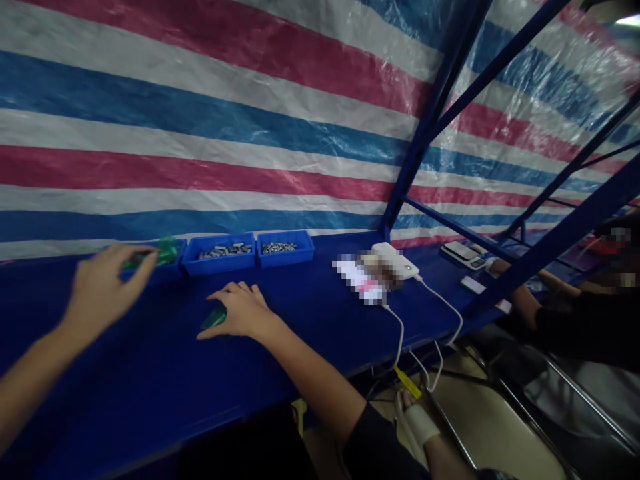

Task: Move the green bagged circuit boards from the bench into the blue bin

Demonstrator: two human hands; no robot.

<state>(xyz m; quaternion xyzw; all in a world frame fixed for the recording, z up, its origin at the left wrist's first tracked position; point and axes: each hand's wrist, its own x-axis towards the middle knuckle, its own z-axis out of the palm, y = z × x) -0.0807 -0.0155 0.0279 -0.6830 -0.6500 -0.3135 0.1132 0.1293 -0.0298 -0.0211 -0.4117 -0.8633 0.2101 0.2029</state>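
Note:
My left hand (107, 287) is raised at the left, in front of a blue bin holding green pieces (167, 250); its thumb and forefinger reach toward them, and whether they touch one is unclear. Just above the blue table (165, 393), my right hand (240, 310) has its thumb and fingers spread around a dark green piece (215, 318). Behind it stand a blue bin (220, 265) with metal parts and another blue bin (286, 257) with smaller metal parts.
A white power bank (395, 261) and a lit phone-like device (363, 280) with white cables (400, 330) lie right of the bins. Blue metal frame bars (420, 147) rise beyond. Another person's arm (525, 303) reaches in at the right, near a small scale (463, 255).

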